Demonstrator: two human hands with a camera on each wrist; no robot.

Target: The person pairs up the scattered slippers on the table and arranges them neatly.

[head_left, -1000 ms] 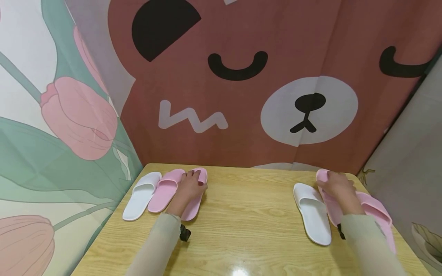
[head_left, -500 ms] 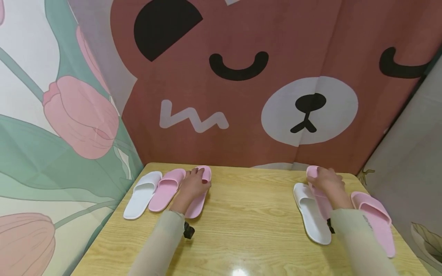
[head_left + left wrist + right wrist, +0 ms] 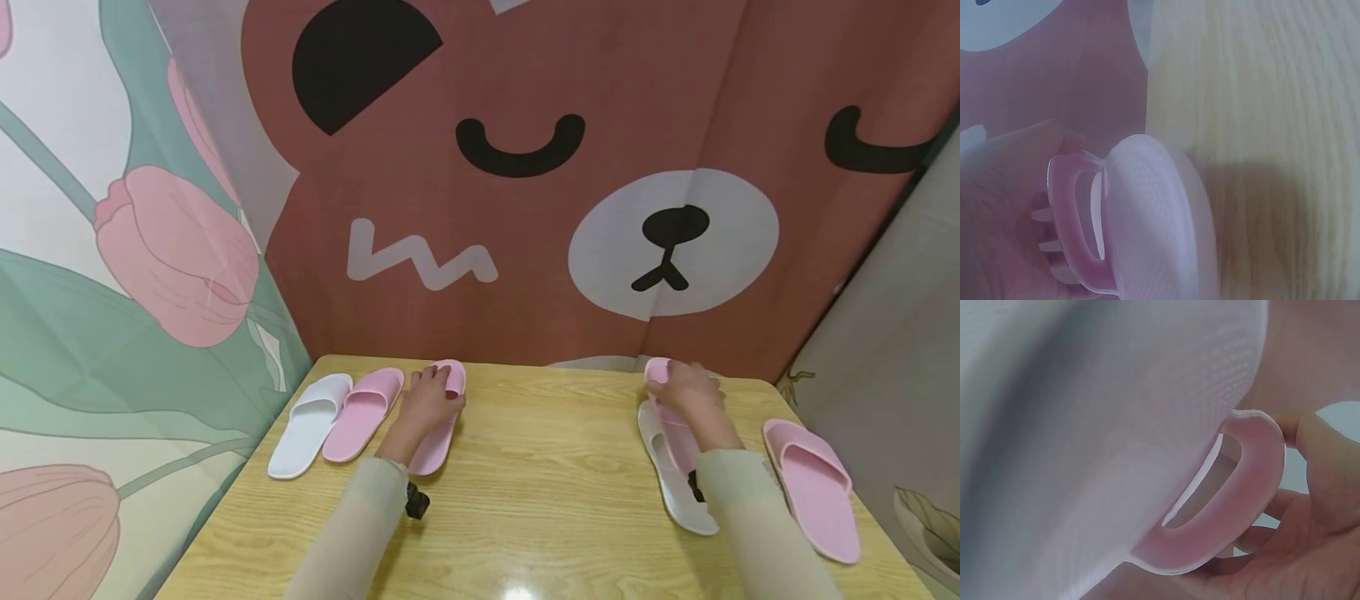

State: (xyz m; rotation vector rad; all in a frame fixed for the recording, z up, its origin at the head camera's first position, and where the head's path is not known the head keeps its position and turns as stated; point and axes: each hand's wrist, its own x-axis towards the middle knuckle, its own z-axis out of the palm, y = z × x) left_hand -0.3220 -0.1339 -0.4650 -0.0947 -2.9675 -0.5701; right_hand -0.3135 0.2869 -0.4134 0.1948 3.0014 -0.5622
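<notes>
My left hand (image 3: 427, 406) grips a pink slipper (image 3: 432, 452) over its upper, thumb on the right side. In the left wrist view, the strap opening of this slipper (image 3: 1154, 225) shows beside the palm, its sole edge facing the table. On the right, my right hand (image 3: 693, 402) grips another pink slipper (image 3: 677, 446) by the upper, its sole overlapping a white slipper (image 3: 675, 500) beneath. The right wrist view has fingers and thumb around the strap (image 3: 1250, 481), while the pale insole fills the left of the view.
A white slipper (image 3: 302, 437) and a pink slipper (image 3: 362, 427) lie side by side at the table's left edge. One pink slipper (image 3: 819, 496) lies near the right edge. Behind the wooden table (image 3: 555, 475) hangs a brown bear curtain (image 3: 525, 225).
My right hand has carried its pink slipper leftward, away from the far-right pink slipper and over the white one. My left hand has shifted slightly right with its pink slipper.
</notes>
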